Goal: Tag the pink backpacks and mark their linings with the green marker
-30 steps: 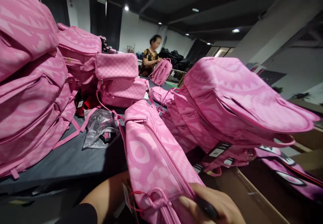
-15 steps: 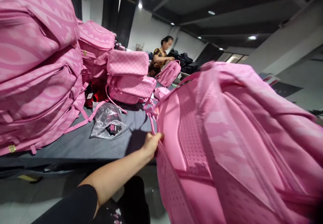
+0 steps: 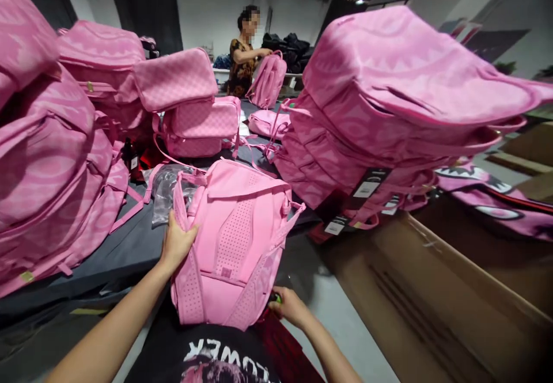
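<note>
A pink backpack (image 3: 265,222) stands in front of me at the table's edge, its padded back panel and shoulder straps facing me. My left hand (image 3: 178,242) is closed on its left side, by the upper part of a shoulder strap. Low at the backpack's right edge is my right hand (image 3: 291,307), fingers closed. A small dark and green thing shows at its fingertips, too small to name. Behind the backpack lies a clear plastic bag (image 3: 162,196), partly hidden.
Pink backpacks (image 3: 47,175) are piled at the left, and smaller pink bags (image 3: 175,78) sit behind. Another pink backpack stack (image 3: 367,101) with black tags rises at the right. Beside it is a cardboard box (image 3: 389,268) holding a patterned bag. Farther back, a person (image 3: 244,55) handles a pink backpack.
The backpack has moved from the right to in front of me, in my left hand. My right hand has come into view at its lower right. My view has turned right and down.
</note>
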### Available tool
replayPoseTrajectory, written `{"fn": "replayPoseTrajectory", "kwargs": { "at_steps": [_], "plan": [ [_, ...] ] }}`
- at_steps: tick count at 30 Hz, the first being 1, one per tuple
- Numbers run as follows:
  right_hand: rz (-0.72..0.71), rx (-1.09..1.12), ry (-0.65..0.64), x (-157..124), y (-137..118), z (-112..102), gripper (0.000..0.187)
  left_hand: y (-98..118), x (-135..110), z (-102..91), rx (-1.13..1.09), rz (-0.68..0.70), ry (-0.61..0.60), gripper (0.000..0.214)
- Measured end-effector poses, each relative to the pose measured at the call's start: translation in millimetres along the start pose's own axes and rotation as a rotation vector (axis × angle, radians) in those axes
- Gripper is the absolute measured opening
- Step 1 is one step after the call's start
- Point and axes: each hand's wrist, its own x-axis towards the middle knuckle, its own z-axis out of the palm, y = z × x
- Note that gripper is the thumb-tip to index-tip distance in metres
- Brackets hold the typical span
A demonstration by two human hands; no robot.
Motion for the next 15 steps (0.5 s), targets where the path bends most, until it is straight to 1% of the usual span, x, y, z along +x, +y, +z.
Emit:
{"fn": "replayPoseTrajectory", "kwargs": {
  "at_steps": [1,2,3,4,5,6,7,8,9,10,11,12,13,14,15],
  "plan": [
    [0.04,-0.025,0.019,0,11,-7,0.019,2,-5,0.6,0.11,0.06,0.065,0.092],
    [0.082,-0.047,0.046,-2,21,-17,0.02,6,-9,1.2,0.232,0.157,0.138,0.094],
    [0.124,-0.068,0.099,-7,28,-29,0.023,13,-13,2.7,0.346,0.288,0.194,0.092],
    [0.15,-0.088,0.186,-12,30,-40,0.027,22,-16,5.6,0.435,0.445,0.202,0.084],
    [0.143,-0.102,0.305,-17,26,-49,0.031,32,-18,10.3,0.489,0.608,0.146,0.073],
    [0.101,-0.11,0.441,-21,16,-56,0.037,42,-18,17.1,0.524,0.75,0.044,0.064],
    [0.006,-0.114,0.588,-23,1,-60,0.039,51,-18,25.5,0.55,0.848,-0.067,0.059],
    [-0.154,-0.099,0.683,-22,-18,-61,0.04,59,-16,35.0,0.577,0.894,-0.16,0.056],
    [-0.318,-0.085,0.692,-18,-40,-59,0.043,64,-13,44.5,0.607,0.894,-0.22,0.056],
    [-0.439,-0.092,0.64,-13,-60,-57,0.047,66,-9,53.3,0.641,0.861,-0.242,0.058],
    [-0.474,-0.108,0.57,-7,-76,-54,0.05,66,-5,60.2,0.675,0.818,-0.238,0.061],
    [-0.432,-0.108,0.524,0,-87,-52,0.048,62,0,64.9,0.706,0.784,-0.226,0.063],
    [-0.359,-0.102,0.505,5,-89,-52,0.043,57,4,67.2,0.732,0.767,-0.216,0.065],
    [-0.286,-0.082,0.515,9,-83,-53,0.039,51,7,67.4,0.754,0.76,-0.206,0.066],
    [-0.209,-0.032,0.561,11,-69,-54,0.034,44,10,66.2,0.771,0.761,-0.194,0.068]
  ]
}}
